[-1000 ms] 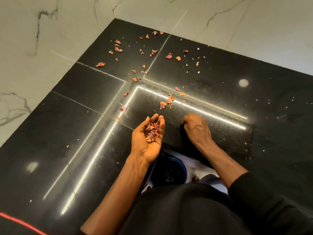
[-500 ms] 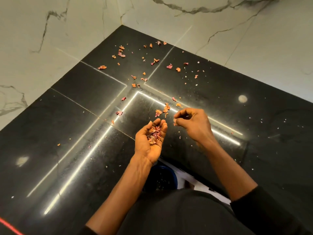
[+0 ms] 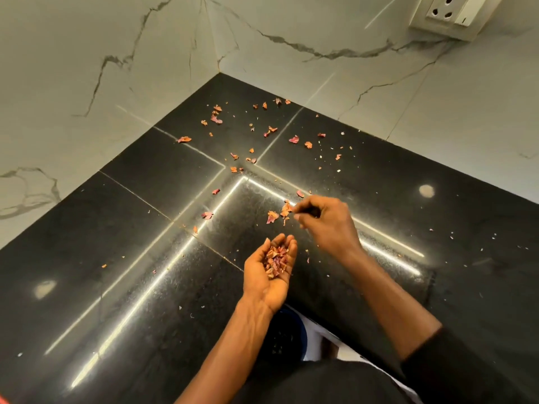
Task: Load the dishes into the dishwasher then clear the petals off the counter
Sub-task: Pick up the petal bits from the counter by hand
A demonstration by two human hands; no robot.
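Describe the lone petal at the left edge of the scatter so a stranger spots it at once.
Start at the back corner of the black counter, where the two marble walls meet. Petals lie strewn in front of it; follow the pale seam along their left edge. The lone petal lies right at that seam, pinkish-orange, apart from the others with bare stone around it.
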